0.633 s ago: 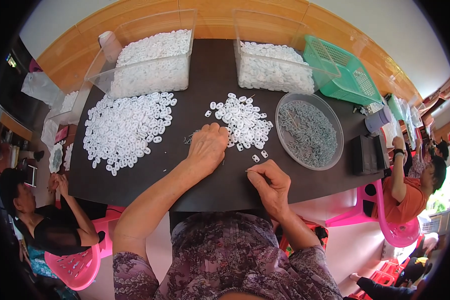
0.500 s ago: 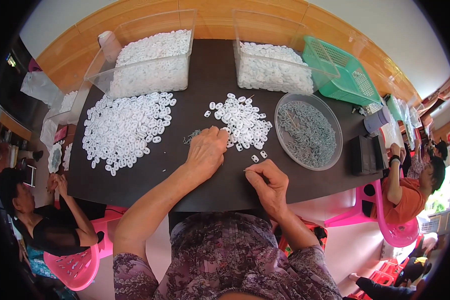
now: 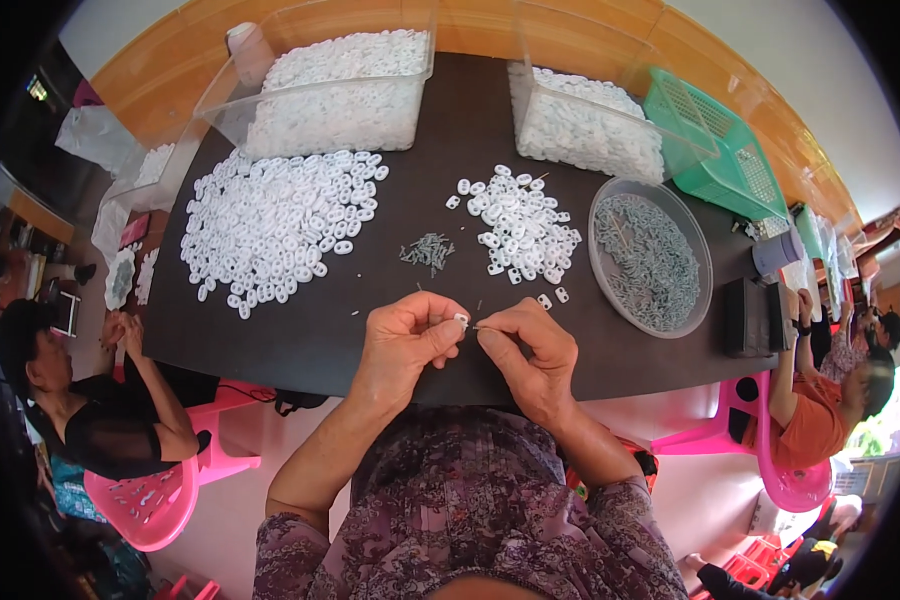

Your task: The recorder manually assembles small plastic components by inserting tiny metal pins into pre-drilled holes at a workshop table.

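Close to the table's near edge, my left hand (image 3: 410, 340) pinches a small white two-hole plastic piece (image 3: 461, 320) between thumb and forefinger. Facing it, my right hand (image 3: 532, 358) is closed on a thin grey screw, its tip pointing at the white piece; whether they touch I cannot tell. Beyond my hands lies a small heap of grey screws (image 3: 427, 253). To its right is a loose pile of white plastic pieces (image 3: 523, 228), with a couple lying apart on its near side. A larger pile of white pieces (image 3: 275, 225) spreads at the left.
A round clear bowl (image 3: 598, 265) of grey screws stands on the right. Behind are two clear bins, left (image 3: 430, 75) and right (image 3: 518, 110), full of white pieces, and a green basket (image 3: 715, 180). A black box (image 3: 750, 318) sits at the right edge. People sit on both sides.
My left hand has come back from beside the white pile to meet my right hand, now holding a white piece. The small screw heap is uncovered. The whole view has shifted slightly.
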A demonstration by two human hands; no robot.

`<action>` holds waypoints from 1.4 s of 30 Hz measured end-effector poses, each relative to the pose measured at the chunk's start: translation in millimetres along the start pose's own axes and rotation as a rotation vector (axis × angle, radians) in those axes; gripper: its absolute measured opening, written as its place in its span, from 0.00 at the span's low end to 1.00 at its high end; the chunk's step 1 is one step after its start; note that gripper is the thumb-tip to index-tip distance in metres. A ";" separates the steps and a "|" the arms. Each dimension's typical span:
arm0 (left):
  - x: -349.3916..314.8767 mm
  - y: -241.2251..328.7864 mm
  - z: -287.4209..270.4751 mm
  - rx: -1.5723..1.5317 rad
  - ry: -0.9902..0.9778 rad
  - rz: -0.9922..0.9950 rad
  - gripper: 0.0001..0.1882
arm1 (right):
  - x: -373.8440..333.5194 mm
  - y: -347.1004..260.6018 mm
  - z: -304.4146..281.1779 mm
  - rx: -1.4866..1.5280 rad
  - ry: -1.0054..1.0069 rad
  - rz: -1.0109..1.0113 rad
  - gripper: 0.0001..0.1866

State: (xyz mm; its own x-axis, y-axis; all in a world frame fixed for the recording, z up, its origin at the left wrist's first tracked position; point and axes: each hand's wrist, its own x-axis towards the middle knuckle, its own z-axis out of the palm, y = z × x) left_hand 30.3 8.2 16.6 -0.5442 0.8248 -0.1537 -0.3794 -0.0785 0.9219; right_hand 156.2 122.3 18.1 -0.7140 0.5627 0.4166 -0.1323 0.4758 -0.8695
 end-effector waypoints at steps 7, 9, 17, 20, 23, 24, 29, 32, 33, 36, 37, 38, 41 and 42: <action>-9.2 0.6 0.8 -0.028 0.002 0.027 0.05 | -1.7 1.7 9.7 0.013 0.032 -0.048 0.05; -11.3 1.4 1.4 -0.027 0.004 0.027 0.05 | -2.4 1.3 11.5 0.016 0.031 -0.040 0.05; -14.3 0.1 1.1 -0.036 0.011 0.041 0.04 | -3.5 -1.1 14.8 0.031 0.022 -0.012 0.05; -15.2 -0.4 0.9 -0.035 0.023 0.030 0.04 | -3.8 -0.4 16.2 0.059 0.023 0.008 0.05; -14.4 -1.5 2.1 -0.031 0.022 0.041 0.04 | -3.6 -0.1 16.5 0.054 0.031 -0.006 0.05; -14.1 -1.9 3.0 -0.032 0.021 0.041 0.04 | -3.6 -0.3 15.9 0.048 0.032 -0.008 0.05; -16.6 -6.4 3.7 0.019 0.069 0.093 0.04 | -2.8 -1.0 18.6 0.040 0.033 -0.017 0.04; -18.3 -9.1 8.0 0.015 0.116 0.156 0.04 | -0.6 -1.6 19.9 0.008 0.015 -0.026 0.04; -18.8 -10.9 9.8 0.014 0.117 0.156 0.04 | -0.1 -1.6 21.3 0.007 0.022 -0.038 0.04; -21.4 -15.5 12.3 0.003 0.168 0.206 0.04 | 0.3 -2.5 26.3 -0.001 0.035 -0.052 0.04; -21.3 -16.8 12.2 0.032 0.180 0.216 0.04 | 0.4 -1.5 27.1 -0.011 0.045 -0.054 0.04; -20.9 -18.0 12.0 0.060 0.191 0.227 0.04 | 0.3 -0.1 27.2 -0.012 0.045 -0.054 0.04; -19.4 -21.0 8.4 0.076 0.180 0.225 0.05 | 0.1 4.1 27.6 -0.023 0.023 -0.055 0.03; -19.2 -21.8 7.4 0.075 0.175 0.226 0.05 | 0.2 4.8 27.7 -0.027 0.015 -0.067 0.03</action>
State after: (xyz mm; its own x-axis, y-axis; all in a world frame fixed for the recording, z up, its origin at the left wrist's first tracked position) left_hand 54.5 -1.8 2.1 -0.7321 0.6812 0.0052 -0.1810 -0.2019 0.9625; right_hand 136.3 106.1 6.6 -0.6935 0.5392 0.4777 -0.1603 0.5310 -0.8321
